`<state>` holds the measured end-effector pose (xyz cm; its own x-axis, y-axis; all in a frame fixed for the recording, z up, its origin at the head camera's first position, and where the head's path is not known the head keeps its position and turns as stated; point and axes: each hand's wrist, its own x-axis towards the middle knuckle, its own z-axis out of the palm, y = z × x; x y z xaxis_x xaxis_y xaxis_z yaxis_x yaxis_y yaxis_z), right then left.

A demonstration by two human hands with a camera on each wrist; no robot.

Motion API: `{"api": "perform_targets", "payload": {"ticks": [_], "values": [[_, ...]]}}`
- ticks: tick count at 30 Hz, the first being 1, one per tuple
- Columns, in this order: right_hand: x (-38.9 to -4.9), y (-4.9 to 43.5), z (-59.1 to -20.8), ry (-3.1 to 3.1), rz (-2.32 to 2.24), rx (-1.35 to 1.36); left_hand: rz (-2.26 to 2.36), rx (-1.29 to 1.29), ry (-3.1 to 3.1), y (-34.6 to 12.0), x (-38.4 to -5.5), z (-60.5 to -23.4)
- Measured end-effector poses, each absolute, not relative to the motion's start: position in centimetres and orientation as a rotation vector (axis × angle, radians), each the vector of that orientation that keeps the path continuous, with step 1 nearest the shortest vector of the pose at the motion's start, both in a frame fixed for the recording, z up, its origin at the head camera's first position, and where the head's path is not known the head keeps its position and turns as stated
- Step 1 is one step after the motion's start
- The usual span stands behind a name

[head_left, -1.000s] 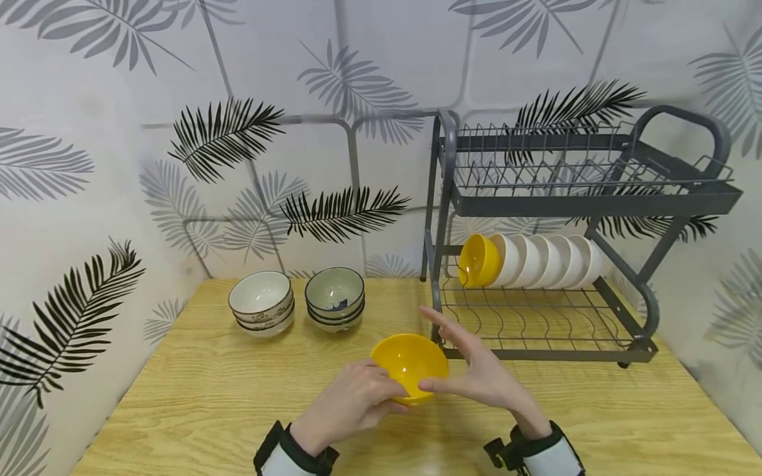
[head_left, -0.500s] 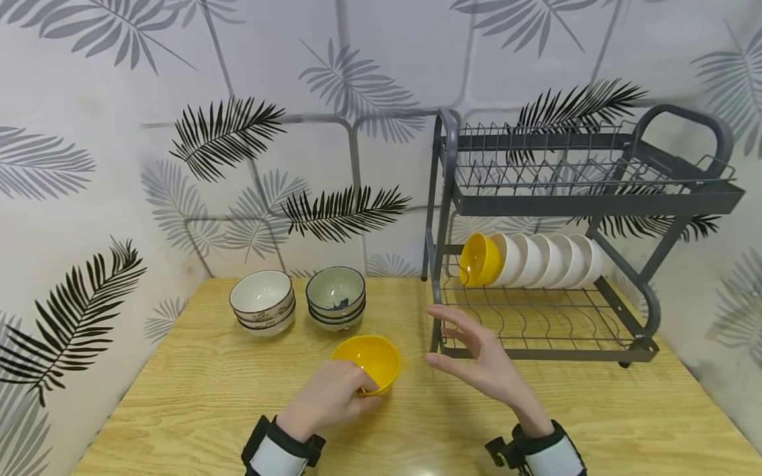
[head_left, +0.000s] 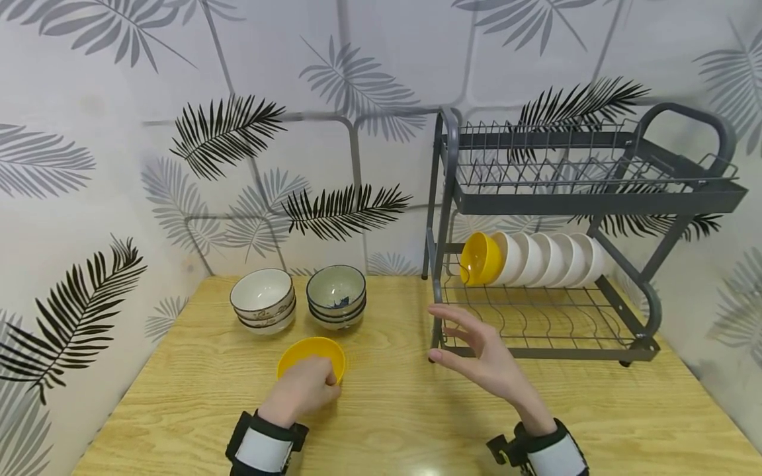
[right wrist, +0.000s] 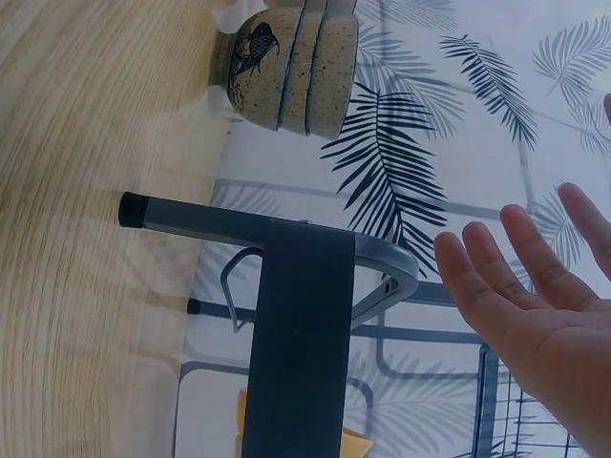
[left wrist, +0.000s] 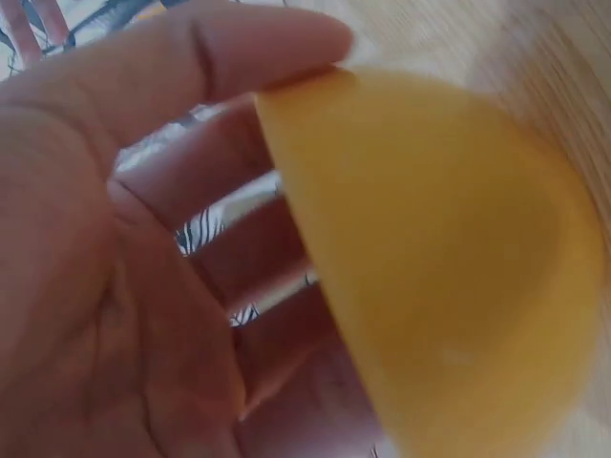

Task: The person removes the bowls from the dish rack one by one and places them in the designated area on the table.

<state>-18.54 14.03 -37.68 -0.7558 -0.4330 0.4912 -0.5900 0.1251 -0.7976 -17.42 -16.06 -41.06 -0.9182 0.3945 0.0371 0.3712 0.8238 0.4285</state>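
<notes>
My left hand point(head_left: 305, 391) pinches the near rim of a yellow bowl point(head_left: 311, 348), thumb outside and fingers reaching into it. In the left wrist view the bowl's outer wall point(left wrist: 449, 258) fills the right half, with the wood grain close behind it. The bowl is in front of two bowl stacks, one of white bowls point(head_left: 262, 291) with a brown pattern and one of greenish bowls point(head_left: 336, 291) with dark rims. My right hand point(head_left: 485, 360) hovers by the left front corner of the dish rack, fingers apart from the thumb and nothing between them.
A two-tier grey dish rack point(head_left: 548, 354) stands at the right. On its lower tier another yellow bowl point(head_left: 481, 259) leans at the left end of a row of several white bowls point(head_left: 512, 261). Leaf-patterned wallpaper point(head_left: 381, 79) rises behind the wooden table point(head_left: 393, 423).
The left hand has carried the yellow bowl leftward, away from the right hand and towards the front of the stacks. The right hand has shifted slightly right and then stayed almost still.
</notes>
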Motion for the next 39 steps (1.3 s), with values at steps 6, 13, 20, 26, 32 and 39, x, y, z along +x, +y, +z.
{"api": "perform_targets", "payload": {"ticks": [6, 13, 20, 26, 32, 39], "values": [[-18.6, 14.2, -37.6, -2.247, 1.711, 1.035, 0.691, 0.397, 2.98, -18.0, -17.8, -41.0], [-18.7, 14.3, -37.7, -2.253, 1.71, 1.019, 0.656, 0.205, 2.981, -20.1, -17.9, -40.6], [-18.7, 14.5, -37.7, -2.262, 1.706, 1.011, 0.667, 0.083, 2.956, -21.8, -17.8, -40.4], [-18.7, 14.7, -37.7, -2.258, 1.717, 1.03, 0.676, 0.036, 2.944, -23.0, -17.7, -40.4], [-18.7, 14.8, -37.6, -2.262, 1.729, 1.02, 0.654, 0.004, 2.935, -23.6, -17.6, -40.1], [-18.8, 15.0, -37.6, -2.265, 1.722, 1.02, 0.628, -0.032, 2.93, -23.9, -17.5, -40.1]]}}
